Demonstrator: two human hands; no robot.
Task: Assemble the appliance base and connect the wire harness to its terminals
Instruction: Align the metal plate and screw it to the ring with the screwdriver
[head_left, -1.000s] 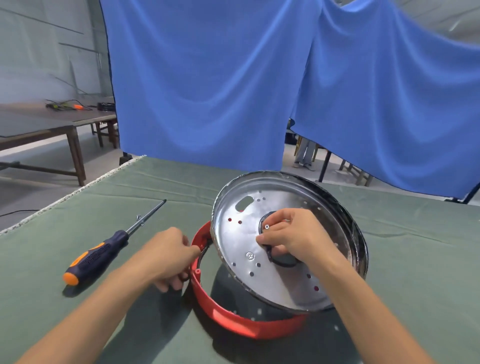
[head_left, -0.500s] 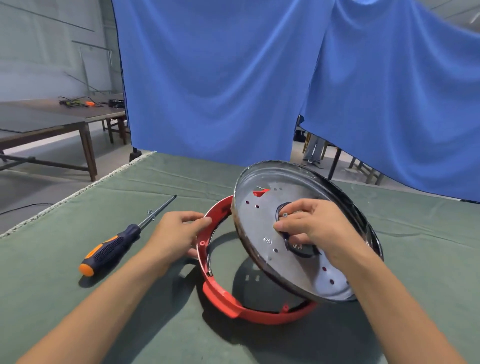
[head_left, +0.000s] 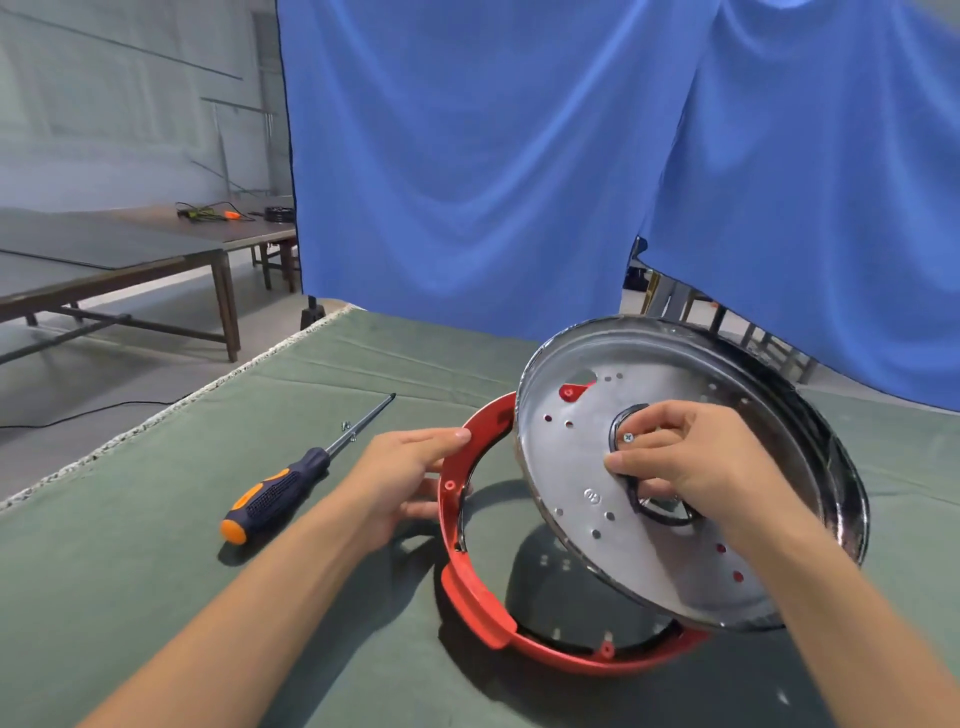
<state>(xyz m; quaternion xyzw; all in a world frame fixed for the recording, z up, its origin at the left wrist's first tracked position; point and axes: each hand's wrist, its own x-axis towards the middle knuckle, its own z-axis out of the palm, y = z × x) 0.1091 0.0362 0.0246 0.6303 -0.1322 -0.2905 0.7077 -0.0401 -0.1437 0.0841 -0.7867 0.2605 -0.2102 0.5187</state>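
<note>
A round shiny metal pan (head_left: 582, 467) with several small holes is tilted up, its flat underside facing me. My right hand (head_left: 691, 462) holds it, with fingers hooked into the dark-rimmed central opening, and a small screw sits between the fingertips. Below and to its left lies a red plastic base ring (head_left: 470, 582) on the green mat, partly under the pan. My left hand (head_left: 400, 473) grips the ring's left rim, thumb on top. No wire harness is in view.
An orange and dark blue screwdriver (head_left: 296, 475) lies on the green table cover (head_left: 156, 571) left of my left hand, with small screws (head_left: 347, 429) beside its shaft. Blue curtains hang behind the table. A wooden bench stands far left across the floor.
The metal pan has tilted up steeper and shifted right off the red ring. My left hand moved from the ring's lower left side up onto its rim.
</note>
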